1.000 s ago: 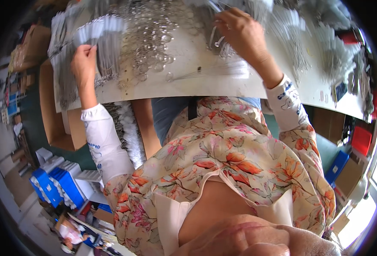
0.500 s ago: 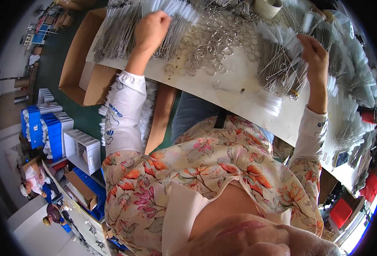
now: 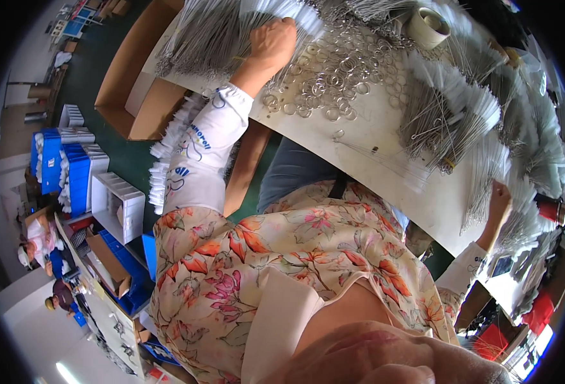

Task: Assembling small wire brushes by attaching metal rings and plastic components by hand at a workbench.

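While bent over worktop (image 3: 385,137):
Left hand (image 3: 271,40): closed on wire bundle (image 3: 215,38), far-left edge.
Right hand (image 3: 500,198): gripped wire sheaf (image 3: 487,169), near-right edge.
Between: loose metal rings (image 3: 334,70).

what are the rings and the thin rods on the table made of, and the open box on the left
Rings: likely bare metal, silvery with bright glints. Thin rods under the left hand: probably steel wire, grey and shiny, some white-tipped. Open box: corrugated cardboard by its matte brown walls and folded flaps.

Bright, even daylight w/ soft shadows, mild glare on the pale table (image 3: 385,137), heavy fisheye bending + black vignette at rim, motion blur top right, chin blurred at bottom.
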The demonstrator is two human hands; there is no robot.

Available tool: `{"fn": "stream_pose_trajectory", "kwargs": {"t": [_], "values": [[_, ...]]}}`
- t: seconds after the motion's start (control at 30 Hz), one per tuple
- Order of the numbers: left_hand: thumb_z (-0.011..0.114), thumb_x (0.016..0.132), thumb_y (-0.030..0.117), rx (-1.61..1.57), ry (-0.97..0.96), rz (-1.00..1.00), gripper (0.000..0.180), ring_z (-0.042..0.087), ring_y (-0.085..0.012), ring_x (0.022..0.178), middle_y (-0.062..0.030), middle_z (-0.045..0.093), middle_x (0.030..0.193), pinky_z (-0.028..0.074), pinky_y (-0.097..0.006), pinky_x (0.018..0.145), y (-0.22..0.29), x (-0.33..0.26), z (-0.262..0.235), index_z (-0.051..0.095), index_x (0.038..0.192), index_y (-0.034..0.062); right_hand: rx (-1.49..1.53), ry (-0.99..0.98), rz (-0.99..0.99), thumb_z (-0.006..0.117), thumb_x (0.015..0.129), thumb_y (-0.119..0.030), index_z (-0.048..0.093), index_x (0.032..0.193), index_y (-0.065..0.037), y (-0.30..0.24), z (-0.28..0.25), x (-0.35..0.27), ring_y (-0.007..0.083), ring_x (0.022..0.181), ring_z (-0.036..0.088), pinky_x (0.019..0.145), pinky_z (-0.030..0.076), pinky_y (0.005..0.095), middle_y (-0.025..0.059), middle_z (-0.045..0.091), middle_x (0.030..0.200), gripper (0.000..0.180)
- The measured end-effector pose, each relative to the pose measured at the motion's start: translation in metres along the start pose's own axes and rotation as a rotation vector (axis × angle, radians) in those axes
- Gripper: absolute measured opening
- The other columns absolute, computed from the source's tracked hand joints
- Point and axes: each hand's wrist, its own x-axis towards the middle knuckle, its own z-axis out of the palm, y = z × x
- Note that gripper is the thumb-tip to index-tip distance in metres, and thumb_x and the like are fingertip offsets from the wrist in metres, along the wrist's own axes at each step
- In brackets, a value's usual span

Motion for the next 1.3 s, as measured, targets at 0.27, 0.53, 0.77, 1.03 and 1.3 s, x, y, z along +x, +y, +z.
{"fn": "stream_pose_trajectory", "kwargs": {"t": [0.27, 0.53, 0.77, 1.03, 1.3], "values": [[0.052, 0.087, 0.021, -0.175, -0.019, -0.098, 0.018, 0.064, -0.0283, 0.08, -0.0119, 0.065, 0.088, 0.05, -0.04, 0.07, -0.003, -0.008, -0.006, 0.055, 0.09, 0.0044, 0.255, 0.066, -0.006, 0.066, 0.075, -0.031, 0.07, 0.09, -0.011, -0.002, 0.013, 0.017, 0.0185, 0.068, 0.061, 0.069, 0.047, 0.0323, 0.0057, 0.065, 0.071, 0.025], [0.059, 0.082, 0.041, -0.365, 0.391, -0.16, 0.036, 0.063, -0.0296, 0.082, -0.0107, 0.066, 0.082, 0.048, -0.037, 0.067, -0.12, 0.048, -0.058, 0.062, 0.091, 0.0059, 0.95, 0.318, 0.182, 0.073, 0.073, -0.023, 0.069, 0.089, -0.006, 0.024, -0.039, 0.005, 0.0015, 0.045, 0.032, 0.041, 0.023, 0.0184, -0.0047, 0.059, 0.069, 0.024], [0.055, 0.083, 0.029, 0.086, -0.195, -0.007, 0.024, 0.06, -0.0321, 0.082, -0.0127, 0.064, 0.091, 0.047, -0.038, 0.072, -0.275, 0.02, 0.026, 0.064, 0.087, 0.0071, 1.11, 0.593, 0.1, 0.057, 0.082, -0.023, 0.061, 0.081, -0.006, 0.058, -0.072, -0.017, 0.0082, 0.055, 0.047, 0.052, 0.041, 0.0226, -0.0007, 0.051, 0.065, 0.017], [0.051, 0.075, 0.009, -0.317, -0.129, -0.182, 0.013, 0.06, -0.0213, 0.063, -0.0102, 0.062, 0.065, 0.045, -0.031, 0.063, -0.301, 0.02, 0.018, 0.061, 0.072, 0.0009, 1.202, 0.434, 0.325, 0.043, 0.089, -0.024, 0.052, 0.071, -0.008, 0.111, -0.054, -0.016, 0.0132, 0.052, 0.05, 0.044, 0.041, 0.0281, 0.0018, 0.048, 0.062, 0.025], [0.052, 0.087, 0.011, -0.142, 0.054, -0.194, 0.016, 0.056, -0.0129, 0.064, -0.0056, 0.062, 0.08, 0.045, -0.026, 0.059, -0.254, 0.012, -0.011, 0.062, 0.096, 0.0036, 0.069, 0.083, 0.163, 0.062, 0.077, -0.033, 0.069, 0.09, -0.022, 0.056, -0.012, 0.021, 0.026, 0.084, 0.064, 0.073, 0.05, 0.0371, 0.0048, 0.067, 0.091, 0.018]]}}
